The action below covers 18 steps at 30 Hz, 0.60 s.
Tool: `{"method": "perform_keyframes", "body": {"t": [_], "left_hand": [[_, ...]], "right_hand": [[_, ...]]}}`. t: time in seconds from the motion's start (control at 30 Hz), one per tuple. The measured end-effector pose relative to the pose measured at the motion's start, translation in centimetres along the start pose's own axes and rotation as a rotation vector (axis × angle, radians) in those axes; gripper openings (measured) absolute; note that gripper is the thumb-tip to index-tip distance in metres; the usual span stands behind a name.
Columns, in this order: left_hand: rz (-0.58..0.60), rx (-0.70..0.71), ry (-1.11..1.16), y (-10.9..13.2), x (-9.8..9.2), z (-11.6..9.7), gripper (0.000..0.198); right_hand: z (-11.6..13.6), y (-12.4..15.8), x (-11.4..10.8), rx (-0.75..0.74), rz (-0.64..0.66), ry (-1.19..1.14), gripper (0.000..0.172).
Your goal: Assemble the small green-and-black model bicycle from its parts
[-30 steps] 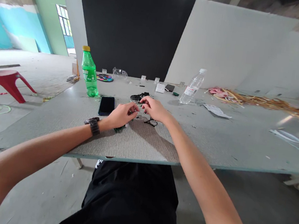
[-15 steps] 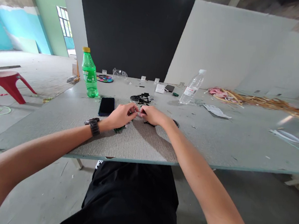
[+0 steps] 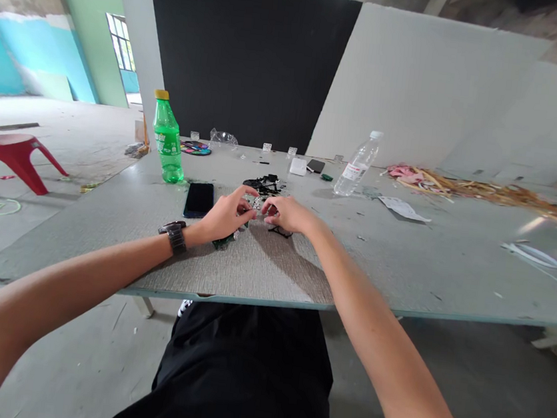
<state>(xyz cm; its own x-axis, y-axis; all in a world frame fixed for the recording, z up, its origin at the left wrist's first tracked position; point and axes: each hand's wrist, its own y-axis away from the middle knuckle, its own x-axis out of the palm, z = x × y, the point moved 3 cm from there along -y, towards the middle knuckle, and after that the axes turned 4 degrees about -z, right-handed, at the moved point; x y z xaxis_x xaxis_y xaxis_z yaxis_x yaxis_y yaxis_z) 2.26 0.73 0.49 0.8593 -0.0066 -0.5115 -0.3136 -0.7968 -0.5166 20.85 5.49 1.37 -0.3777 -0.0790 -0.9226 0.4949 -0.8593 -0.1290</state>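
Small silvery parts lie on the table between my two hands. My left hand, with a black watch at the wrist, rests to their left; its thumb and forefinger are apart, curved toward the parts. From the right, my right hand reaches in with bent fingers and a gap between thumb and forefinger. Nothing held shows clearly in either hand. Behind them sits a heap of black parts. A thin black piece lies under my right hand, and a green circuit board is below my left palm.
A dark phone and a green bottle stand to the left on the grey table. Farther back are a white case, a clear bottle and a paper sheet. A red chair is at far left.
The fingers of both hands have parted from a near pinch, and the silvery parts between them show more plainly. The thin black piece under my right hand is more visible.
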Motion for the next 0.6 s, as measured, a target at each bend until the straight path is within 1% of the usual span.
{"method": "perform_keyframes", "body": {"t": [0.07,0.1,0.17,0.23,0.27,0.37,0.47,0.6], "left_hand": [[0.005,-0.019,0.036,0.1,0.0,0.0,0.045],[0.005,-0.026,0.041,0.1,0.0,-0.1,0.049],[-0.003,-0.043,0.040,0.1,0.1,0.0,0.052],[-0.012,-0.053,0.038,0.1,0.1,0.0,0.051],[-0.010,-0.051,0.038,0.0,0.1,0.0,0.050],[0.007,-0.031,0.034,0.0,0.2,0.1,0.047],[0.005,-0.038,0.040,0.0,0.2,0.1,0.045],[-0.011,-0.043,0.038,-0.1,0.1,0.3,0.036]], "right_hand": [[-0.1,0.1,-0.2,0.012,0.000,0.009,0.018],[0.0,0.1,-0.4,0.007,-0.021,0.005,0.017],[0.5,0.3,-0.9,-0.029,-0.118,-0.032,0.015],[1.3,0.6,-1.5,-0.089,-0.229,-0.096,0.023],[1.7,0.7,-1.7,-0.120,-0.260,-0.128,0.028],[2.8,0.8,-1.6,-0.176,-0.248,-0.167,0.035],[3.1,0.7,-1.5,-0.179,-0.256,-0.152,0.034],[2.8,0.8,-1.9,-0.158,-0.293,-0.128,0.031]]}}
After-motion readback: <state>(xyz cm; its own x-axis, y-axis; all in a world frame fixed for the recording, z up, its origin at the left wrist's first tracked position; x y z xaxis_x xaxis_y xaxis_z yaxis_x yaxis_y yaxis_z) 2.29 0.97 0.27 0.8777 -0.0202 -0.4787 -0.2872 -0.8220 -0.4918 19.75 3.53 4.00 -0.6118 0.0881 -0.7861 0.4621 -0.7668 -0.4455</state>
